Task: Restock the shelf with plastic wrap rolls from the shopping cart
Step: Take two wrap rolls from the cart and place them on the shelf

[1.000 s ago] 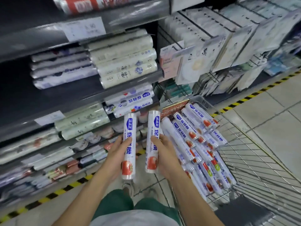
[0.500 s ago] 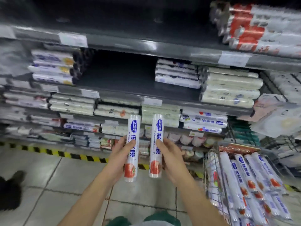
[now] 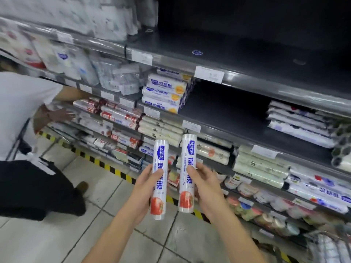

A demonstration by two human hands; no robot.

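I hold two white plastic wrap rolls upright in front of the shelves, each with a blue label and a red tomato at the bottom. My left hand [image 3: 142, 188] grips the left roll [image 3: 159, 177] at its middle. My right hand [image 3: 204, 185] grips the right roll [image 3: 187, 168], which stands slightly higher. The dark shelf [image 3: 224, 114] behind them has a wide bare stretch between yellow-marked packs [image 3: 165, 92] on its left and white rolls [image 3: 298, 122] on its right. Only a blurred corner of the shopping cart [image 3: 326, 247] shows at the bottom right.
Another person in a white top [image 3: 20, 103] bends at the left, one hand on the lower shelves. A yellow-black floor stripe [image 3: 114, 169] runs along the shelf base. Lower shelves hold several rolls and small jars. The top shelf [image 3: 247, 50] is dark.
My view has swung left and up, away from the cart toward the shelves. Both hands keep their rolls and have risen a little. The other person has come into view at the left.
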